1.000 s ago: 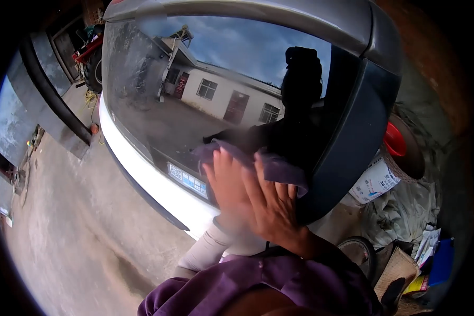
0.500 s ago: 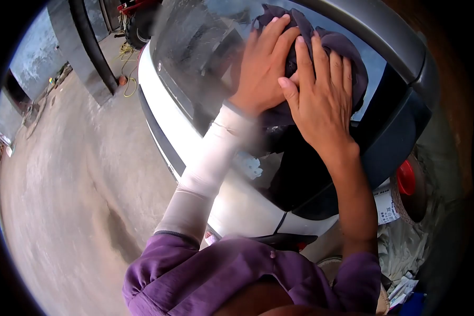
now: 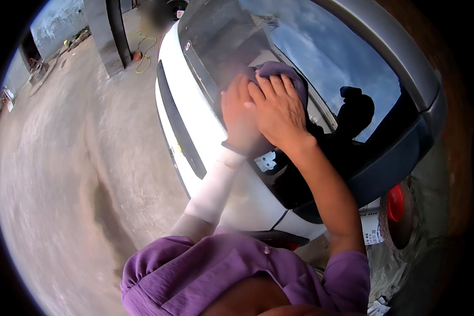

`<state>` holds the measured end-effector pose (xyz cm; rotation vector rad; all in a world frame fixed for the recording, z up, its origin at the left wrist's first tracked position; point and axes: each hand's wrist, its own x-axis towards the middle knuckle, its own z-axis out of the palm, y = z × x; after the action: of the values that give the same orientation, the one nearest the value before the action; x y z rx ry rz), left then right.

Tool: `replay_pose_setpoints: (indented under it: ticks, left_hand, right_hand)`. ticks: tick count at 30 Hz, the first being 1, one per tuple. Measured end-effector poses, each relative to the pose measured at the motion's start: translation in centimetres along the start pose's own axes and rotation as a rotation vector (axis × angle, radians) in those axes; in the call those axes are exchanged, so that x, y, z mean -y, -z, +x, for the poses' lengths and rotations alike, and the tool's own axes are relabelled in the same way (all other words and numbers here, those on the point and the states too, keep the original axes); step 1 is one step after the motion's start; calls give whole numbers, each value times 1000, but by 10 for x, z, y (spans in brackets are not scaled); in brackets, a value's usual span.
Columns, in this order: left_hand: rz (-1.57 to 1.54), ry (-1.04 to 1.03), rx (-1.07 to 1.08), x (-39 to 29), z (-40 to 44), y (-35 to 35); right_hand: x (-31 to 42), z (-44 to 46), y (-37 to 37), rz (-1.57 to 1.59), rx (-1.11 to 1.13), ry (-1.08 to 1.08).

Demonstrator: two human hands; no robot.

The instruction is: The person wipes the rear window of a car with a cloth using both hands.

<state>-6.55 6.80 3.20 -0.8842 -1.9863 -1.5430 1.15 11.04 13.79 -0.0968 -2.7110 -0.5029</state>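
A dark purple cloth [image 3: 299,83] lies against the glossy rear window [image 3: 321,42] of a white car [image 3: 258,203]. My right hand [image 3: 280,113] rests flat on the cloth, fingers stretched out and pressing it to the glass. Beside it, overlapping at the thumb side, my left hand [image 3: 239,113] also lies flat with its fingers extended; part of it is blurred. Much of the cloth is hidden beneath both hands. A pale sticker [image 3: 266,161] shows on the glass just below them.
A dark grey spoiler [image 3: 389,39] runs along the window's upper edge. Concrete floor [image 3: 52,174] stretches to the left, with a pillar [image 3: 110,37] and a yellow cord [image 3: 145,55] farther off. A red round object [image 3: 395,203] and a printed box [image 3: 372,229] sit at the right.
Both hands and the cloth have slid down the window, nearer to my body and a little leftward. More of the reflecting glass is uncovered. My view has also shifted.
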Motion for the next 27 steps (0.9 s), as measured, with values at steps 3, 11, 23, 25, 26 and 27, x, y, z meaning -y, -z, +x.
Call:
replay_pose_setpoints:
  ticks: [3,11,23,25,26,27]
  left_hand:
    - [-54,89,30,2,-7,6]
    - [0,42,126,-13,3,-9]
    - [-151,-464,44,-105,99,-40]
    - [-162,-506,18,-123,97,-42]
    - [-168,-528,4,-131,94,-42]
    - [-179,-535,5,-139,89,-41]
  right_hand:
    - [6,3,-5,70,59,39]
    - [-23,-5,-1,-17,-178,130]
    - [-98,-28,86,-214,-489,-119]
    - [-101,-43,94,-205,-478,-176]
    - [-101,-52,98,-197,-473,-201]
    - [-100,-62,104,-192,-414,-236]
